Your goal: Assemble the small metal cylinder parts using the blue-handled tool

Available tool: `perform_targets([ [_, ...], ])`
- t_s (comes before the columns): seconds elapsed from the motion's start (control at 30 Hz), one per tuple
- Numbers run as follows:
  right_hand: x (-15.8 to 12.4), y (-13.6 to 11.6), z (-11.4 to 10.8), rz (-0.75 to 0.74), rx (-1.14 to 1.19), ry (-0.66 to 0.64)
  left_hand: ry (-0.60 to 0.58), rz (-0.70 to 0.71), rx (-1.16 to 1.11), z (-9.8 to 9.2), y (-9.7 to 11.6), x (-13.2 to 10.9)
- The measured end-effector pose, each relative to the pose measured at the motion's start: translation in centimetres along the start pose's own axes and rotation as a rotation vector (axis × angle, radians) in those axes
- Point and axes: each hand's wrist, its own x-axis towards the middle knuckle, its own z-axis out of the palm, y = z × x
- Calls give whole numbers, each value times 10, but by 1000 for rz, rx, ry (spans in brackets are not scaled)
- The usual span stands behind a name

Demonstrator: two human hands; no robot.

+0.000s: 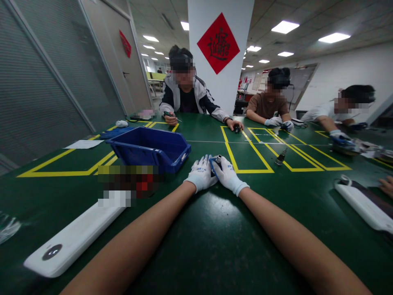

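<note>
The worker is handling a small dark tool point(218, 158) between both hands, just above or against the green surface point(221, 233); exact contact below is not showing. The left hand point(201, 174) is pressing along one side with fingers partly bent, and the right hand point(226, 175) is curling round the other, so both appear to be gripping it, though the undersides are hidden. Progress, by judgement: handling is under way, since the tool is sitting in the grip rather than standing apart; whether anything on it is finished is not discernible. A similar dark piece point(280, 158) is standing on its own beyond the right hand, wider at its base and narrowing upward; whether it is done or waiting is unclear. Materials: the held tool is showing a bright, round metal end above a dark body. The gloves are looking like white knit with blue print and pale, ribbed cuffs. The blue bin point(138, 155) is resting to the left, apparently moulded plastic, with sloping walls and a cut-down front. Nearer, a long white bar point(81, 235) is lying smooth and round-cornered. The surface is reflecting light in a glossy patch, and flat yellow tape point(254, 171) is marking straight-sided outlines across it.
</note>
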Motion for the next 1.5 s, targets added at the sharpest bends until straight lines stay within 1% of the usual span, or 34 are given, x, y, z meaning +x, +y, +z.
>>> perform_targets([
  [0.1, 1, 3, 4, 63, -100, -48, -49, -16, 20, 4, -2, 4],
  [0.17, 1, 5, 4, 77, -130, -94, -72, -21, 25, 6, -4, 6],
  [0.33, 3, 5, 1, 82, -195, -167, -79, -18, 37, 9, -6, 7],
  [0.57, 1, 4, -2, 103, -417, -245, -106, -1, 68, 12, -8, 11],
  [0.67, 1, 7, 2, 120, -477, -248, -105, -8, 63, 11, -8, 15],
  [0.83, 11, 18, 13, 198, -532, -196, -100, -56, 54, 10, -10, 24],
  [0.9, 20, 24, 16, 230, -510, -210, -92, -66, 50, 11, -12, 29],
  [1.0, 39, 31, 20, 294, -464, -275, -74, -73, 32, 13, -16, 40],
  [1.2, 90, 44, 29, 453, -441, -399, -65, -158, 10, 17, -25, 77],
  [1.33, 119, 56, 37, 495, -452, -421, -48, -199, 24, 20, -34, 102],
  [1.5, 150, 75, 49, 532, -468, -403, -27, -236, 37, 25, -47, 131],
])
